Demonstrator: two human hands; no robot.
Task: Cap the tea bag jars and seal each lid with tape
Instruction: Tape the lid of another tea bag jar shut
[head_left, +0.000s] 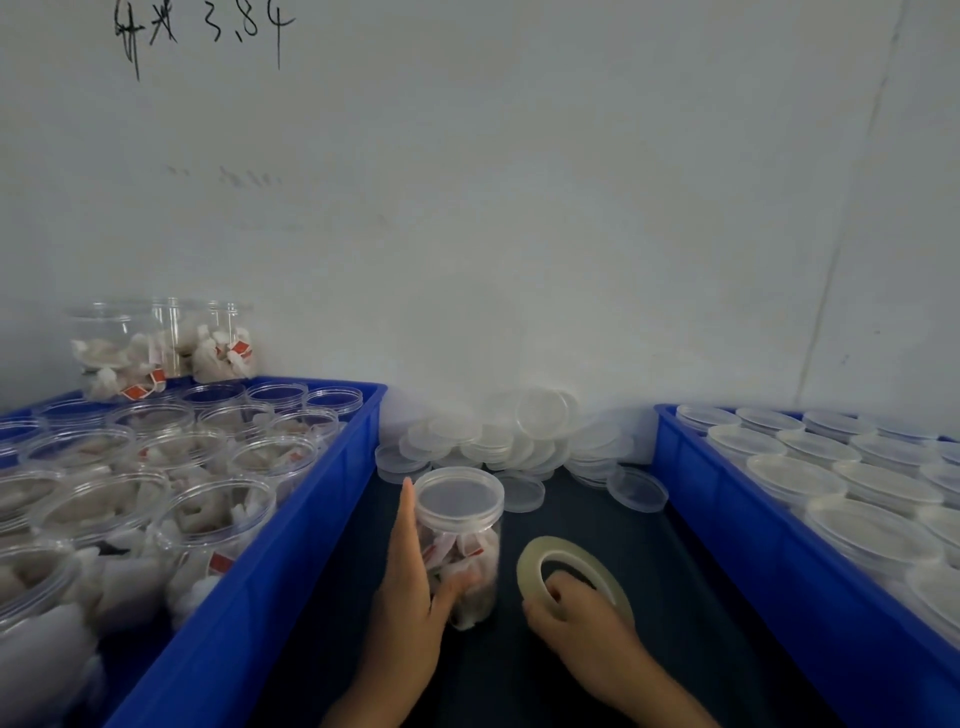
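A clear jar (467, 551) of tea bags stands upright on the dark table (691, 639) between two blue crates, with a translucent lid (458, 498) on top. My left hand (410, 587) holds the jar's left side, index finger straight up along it and thumb across its lower front. My right hand (582, 618) grips a roll of clear tape (571, 577) just right of the jar, fingers through its hole. The roll stands tilted on edge.
The blue crate (249, 582) on the left holds several uncapped jars of tea bags, with more jars (161, 348) stacked at its back. The blue crate (727, 530) on the right is full of capped jars. Loose lids (498, 441) are heaped against the wall.
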